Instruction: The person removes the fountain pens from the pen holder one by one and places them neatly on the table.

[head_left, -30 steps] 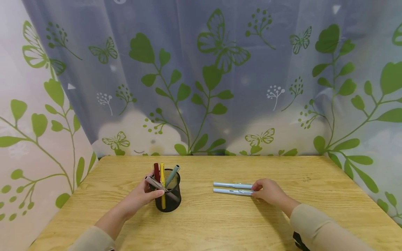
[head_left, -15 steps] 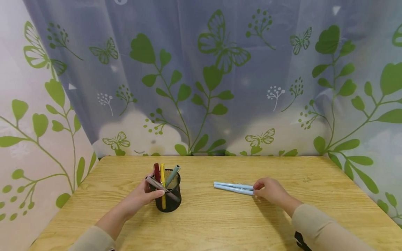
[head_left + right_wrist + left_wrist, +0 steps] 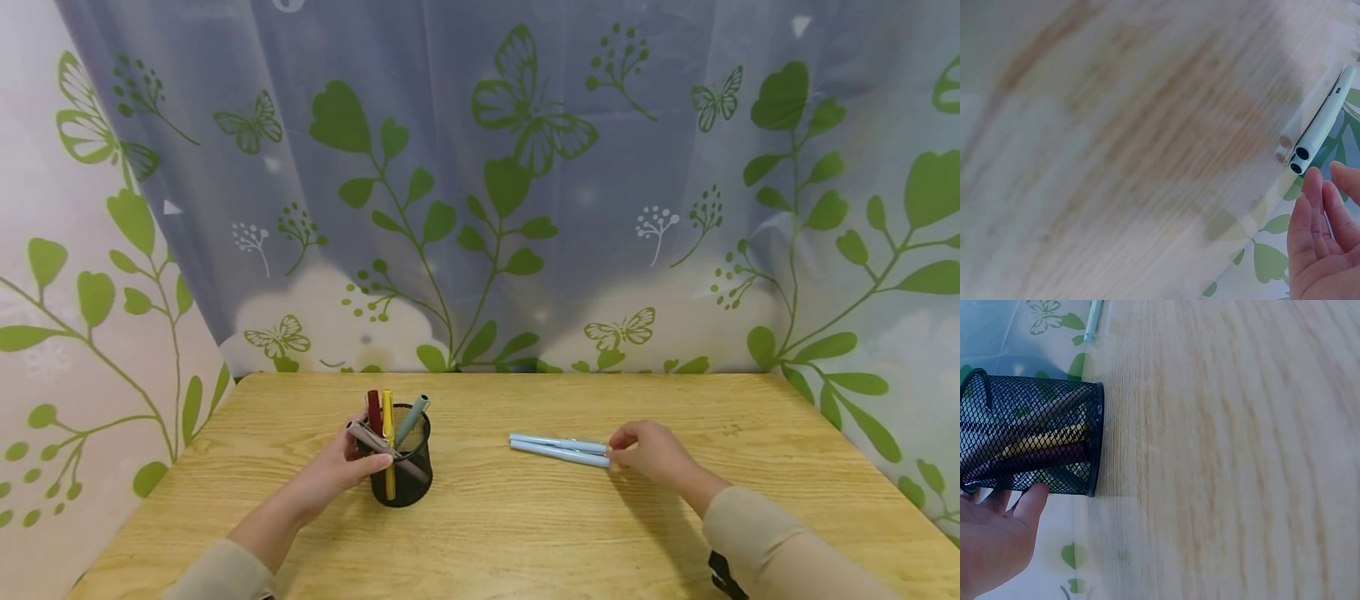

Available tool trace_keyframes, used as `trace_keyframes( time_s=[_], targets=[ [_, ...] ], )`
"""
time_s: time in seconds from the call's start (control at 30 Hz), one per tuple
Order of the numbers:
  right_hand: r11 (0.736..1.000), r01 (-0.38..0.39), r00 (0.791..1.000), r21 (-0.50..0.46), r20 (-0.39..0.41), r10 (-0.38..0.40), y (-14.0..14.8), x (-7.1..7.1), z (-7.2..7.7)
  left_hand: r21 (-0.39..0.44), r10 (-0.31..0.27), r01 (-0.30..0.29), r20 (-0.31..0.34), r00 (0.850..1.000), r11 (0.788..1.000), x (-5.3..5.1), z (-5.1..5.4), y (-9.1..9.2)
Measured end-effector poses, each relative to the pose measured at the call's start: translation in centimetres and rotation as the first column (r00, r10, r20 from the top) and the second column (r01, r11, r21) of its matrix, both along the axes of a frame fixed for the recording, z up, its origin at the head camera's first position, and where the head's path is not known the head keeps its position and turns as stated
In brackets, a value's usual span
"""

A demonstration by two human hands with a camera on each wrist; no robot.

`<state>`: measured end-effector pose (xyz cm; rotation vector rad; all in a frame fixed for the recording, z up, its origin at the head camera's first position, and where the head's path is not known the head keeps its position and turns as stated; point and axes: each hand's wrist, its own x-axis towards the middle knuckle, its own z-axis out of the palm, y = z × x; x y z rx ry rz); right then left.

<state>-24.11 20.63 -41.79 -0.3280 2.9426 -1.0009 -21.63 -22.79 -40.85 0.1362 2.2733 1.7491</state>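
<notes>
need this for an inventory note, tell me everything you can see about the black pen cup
The pen cup is black, round and open-topped, with see-through mesh walls that look like metal and a solid edging at top and bottom. It stands upright on the wooden table, left of centre in the head view. Four pens show in it: dark red, yellow, grey and grey-green. The left hand holds its left side.

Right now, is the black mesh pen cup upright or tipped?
Upright: the black mesh cup stands base-down on the wooden table, a yellow pen poking out its top.
</notes>
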Motion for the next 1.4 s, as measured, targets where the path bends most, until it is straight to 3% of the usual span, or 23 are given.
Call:
trace_keyframes(
  time_s=[0.33, 0.93, 1.07, 1.4],
  targets=[
    [1.000, 0.000, 1.000, -0.009, 0.005, 0.000, -0.2, 0.0, 0.1, 0.004, -0.018, 0.019, -0.026, 0.999, 1.000, 0.0, 0.0, 0.1],
    [0.989, -0.048, 0.997, -0.139, 0.050, 0.055, -2.4, 0.6, 1.0, -0.008, -0.001, 0.001, -0.008, 1.000, 1.000, 0.0, 0.0, 0.0],
    [0.983, -0.032, 0.995, -0.179, 0.085, 0.048, -3.0, 0.5, 1.1, -0.013, 0.006, -0.006, -0.001, 1.000, 1.000, 0.0, 0.0, 0.1],
    [0.949, -0.074, 0.988, -0.306, 0.107, 0.111, -3.9, 0.2, 1.1, -0.019, 0.004, -0.004, -0.002, 1.000, 1.000, 0.1, -0.1, 0.0]
  ],
)
